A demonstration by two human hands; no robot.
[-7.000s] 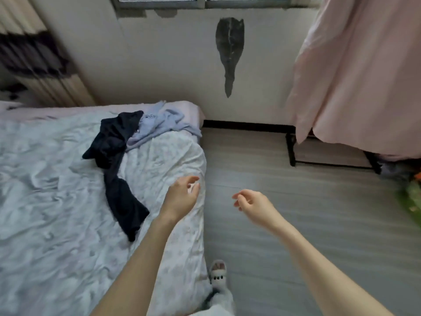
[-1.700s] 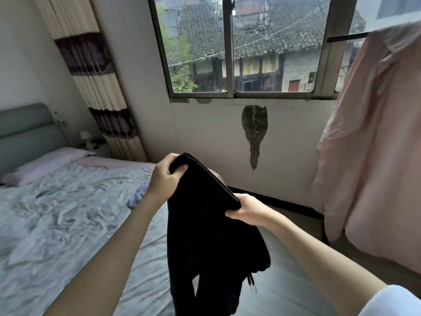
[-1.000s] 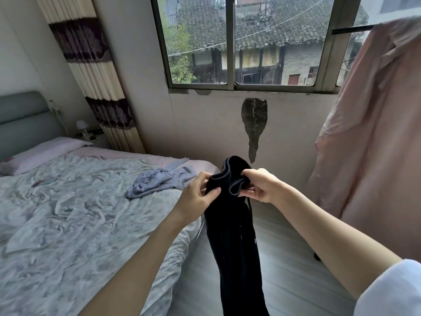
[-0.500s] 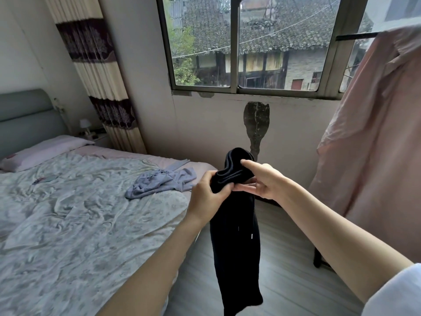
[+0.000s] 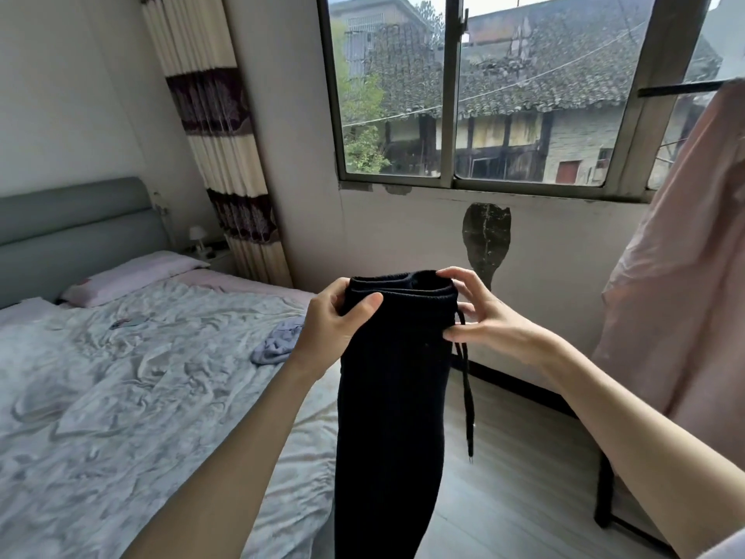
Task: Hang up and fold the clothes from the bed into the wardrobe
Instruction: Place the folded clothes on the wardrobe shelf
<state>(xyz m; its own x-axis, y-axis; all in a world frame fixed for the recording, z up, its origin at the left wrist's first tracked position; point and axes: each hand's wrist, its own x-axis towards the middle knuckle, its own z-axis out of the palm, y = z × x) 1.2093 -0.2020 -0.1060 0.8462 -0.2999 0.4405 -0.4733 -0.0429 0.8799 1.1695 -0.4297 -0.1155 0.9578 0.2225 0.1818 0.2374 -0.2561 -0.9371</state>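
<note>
A pair of black drawstring trousers (image 5: 391,401) hangs in front of me above the floor beside the bed (image 5: 121,397). My left hand (image 5: 334,324) grips the left end of the elastic waistband, thumb across the front. My right hand (image 5: 483,320) pinches the right end with its fingertips, where a black cord dangles down. A crumpled pale blue garment (image 5: 278,342) lies on the bed near its far right edge, partly hidden behind my left hand.
A pink cloth (image 5: 685,276) covers a black-framed rack at the right. A window (image 5: 463,90) fills the wall ahead, with a striped curtain (image 5: 217,135) to its left. A pink pillow (image 5: 129,276) and grey headboard are at the far left. Pale wooden floor lies below the trousers.
I lifted the black trousers off the bed, bunched the waistband between both hands, and have now spread it out flat and level. The view has tilted up.
</note>
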